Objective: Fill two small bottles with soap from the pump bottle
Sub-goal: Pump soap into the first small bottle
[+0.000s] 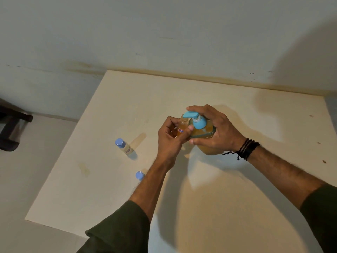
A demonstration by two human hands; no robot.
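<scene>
**Soap may miss the small mouth**

Sleeves frame the near edge of the view, both forearms reaching over the table (237, 110). Left hand (170, 137) is clamped around a small open bottle (182, 125), holding its mouth up under the spout of the pump bottle (202, 132). Right hand (213, 128) wraps the pump bottle's body, one finger laid over the blue pump head.

Risks, as I judge them: the small mouth is narrow, so a slight drift under the spout would send soap down its side and onto the fingers. The small bottle already looks amber well up its height, so another full stroke could overflow it. A hard press might also tip the pump bottle.

Count: one pump bottle; two small bottles, one in hand and one capped bottle (124, 147) standing well to the left; one loose cap (139, 175) beside the left forearm.
</scene>
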